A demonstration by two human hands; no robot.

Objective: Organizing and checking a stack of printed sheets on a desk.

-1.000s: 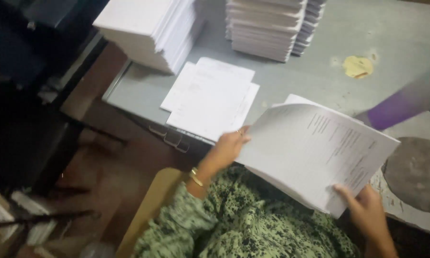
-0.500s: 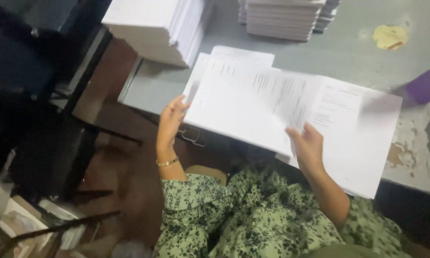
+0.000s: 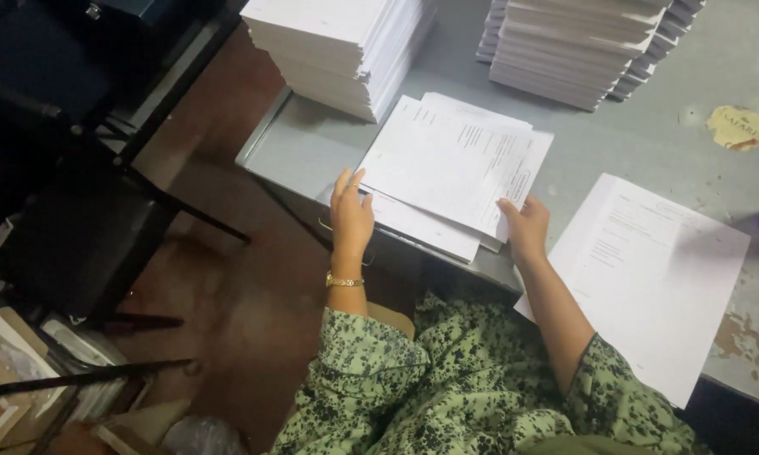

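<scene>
Head view — printed sheet (image 3: 455, 164) now laid on pile (image 3: 413, 223).

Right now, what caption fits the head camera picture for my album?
Left hand and right hand rest on a small paper pile at the grey table's edge.

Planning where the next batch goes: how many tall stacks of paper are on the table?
2: one white stack at the table's top left corner, one right of it. More may sit beyond the frame's top edge.
</scene>
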